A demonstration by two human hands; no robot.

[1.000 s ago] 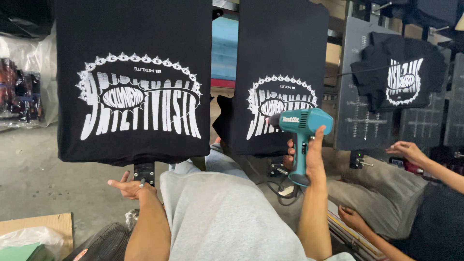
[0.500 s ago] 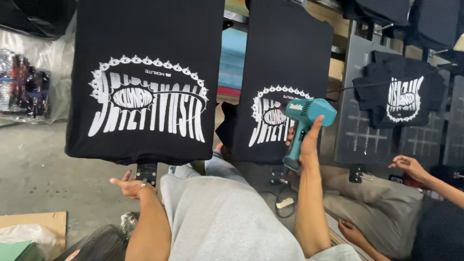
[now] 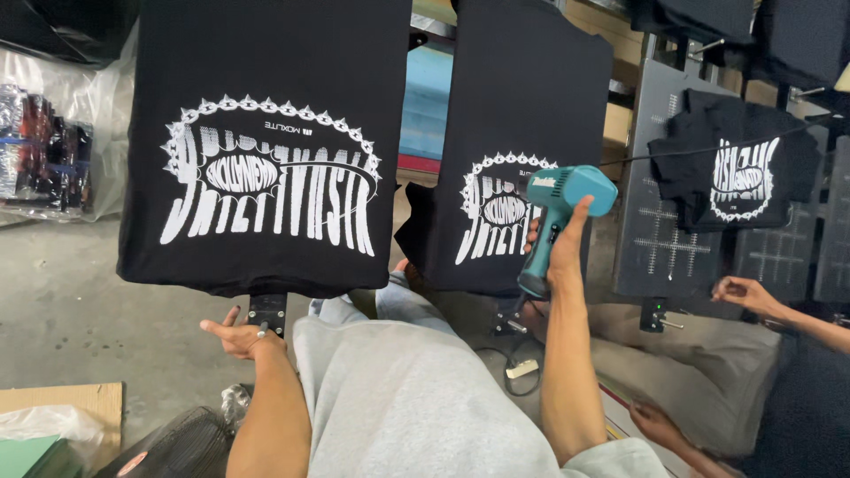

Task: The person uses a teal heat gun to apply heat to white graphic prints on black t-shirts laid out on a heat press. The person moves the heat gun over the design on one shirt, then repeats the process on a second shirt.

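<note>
The fingers of the right hand [image 3: 556, 252] are wrapped closed around the grip of a teal heat gun [image 3: 560, 212], with the thumb standing up along the back of the handle, and the nozzle end is turned toward the middle black shirt [image 3: 522, 133], just in front of its white print [image 3: 498, 212]. The gun hangs very near the cloth — I cannot tell if it touches. The fingers of the left hand [image 3: 237, 335] are spread open and hold nothing; they rest at the small metal bracket [image 3: 266, 312] under the large black shirt [image 3: 261, 133], which lies flat on its board on the left with the same white print. In my judgement the main risk is heat: if the nozzle rests too close on one spot, the ink or the dark cloth may scorch. The gun's cord [image 3: 708, 146] runs across toward the right, over a crumpled third shirt [image 3: 735, 173] on a grey gridded board [image 3: 673, 239], so a wide swing could drag on it. Another person's hand [image 3: 744, 292] reaches at the lower edge of that board, near enough that hot air could meet it — or the two arms could bump. On the floor lies a small white plug block [image 3: 521, 367] with its wire.
</note>
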